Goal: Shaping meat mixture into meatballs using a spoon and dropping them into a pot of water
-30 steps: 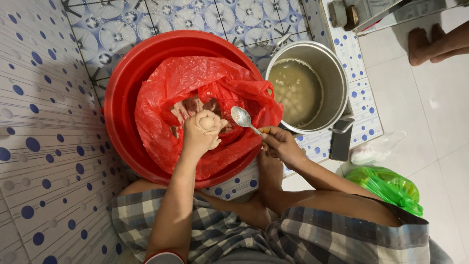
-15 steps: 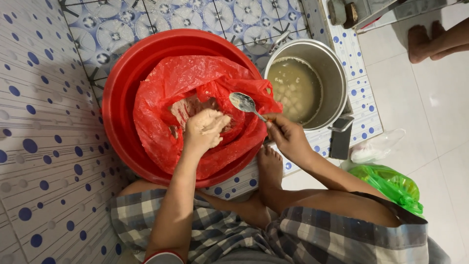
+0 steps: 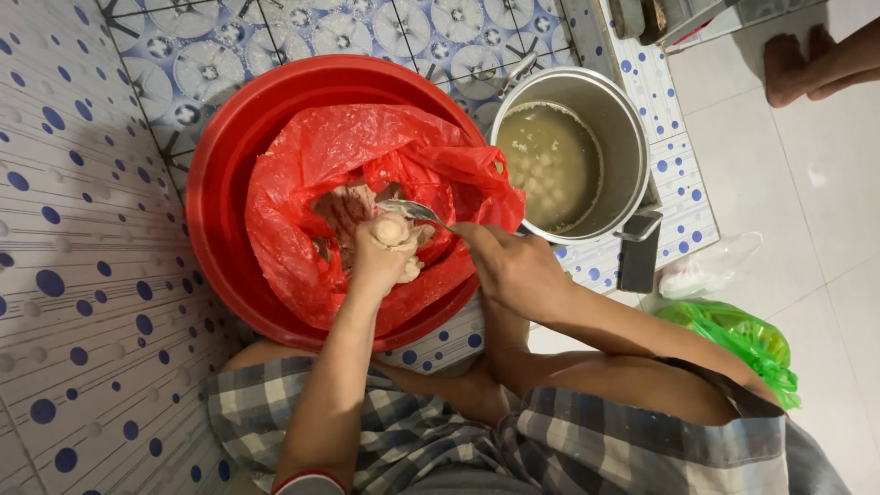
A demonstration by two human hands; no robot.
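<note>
At the centre of the frame the left hand [image 3: 390,252] is closed into a fist around pale meat paste, a rounded ball of paste [image 3: 392,229] bulging out at the top of the fist. The right hand [image 3: 513,266], fingers wrapped tight on the handle, holds a metal spoon [image 3: 412,212] whose bowl lies just beside that ball, touching or almost touching it. Both hands work over a red plastic bag [image 3: 312,183] of paste lining a big red basin [image 3: 215,183] on the tiled floor. In the upper right a steel pot [image 3: 628,128] of cloudy broth with pale balls in it stands just beside the basin. To do this well, I judge the squeeze should be steady so the ball comes out round, and the spoon should slip under its base and cut it cleanly off the fist.
</note>
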